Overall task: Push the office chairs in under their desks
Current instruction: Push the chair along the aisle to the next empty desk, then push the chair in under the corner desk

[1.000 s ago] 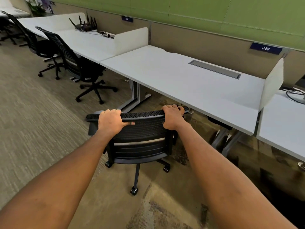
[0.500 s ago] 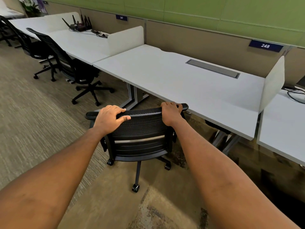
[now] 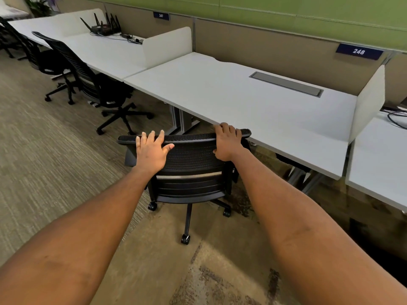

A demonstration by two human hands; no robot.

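A black mesh office chair (image 3: 191, 172) stands in front of me, its backrest top level with the front edge of the white desk (image 3: 253, 106) marked 248. Its seat is hidden under the desk. My right hand (image 3: 226, 140) is wrapped over the right end of the backrest's top rim. My left hand (image 3: 152, 149) rests flat against the left part of the backrest, fingers spread and lifted off the rim. Two more black chairs (image 3: 92, 78) stand at the desk to the left.
White divider panels (image 3: 367, 102) separate the desks. A router with antennas (image 3: 101, 27) and cables lie on the left desk. Desk legs (image 3: 182, 119) stand just left of the chair. A further desk (image 3: 378, 168) with cables is on the right. The floor is carpet.
The chair has rolled forward toward the desk. My left hand has let go of the top rim and its fingers have spread; my right hand keeps its grip.
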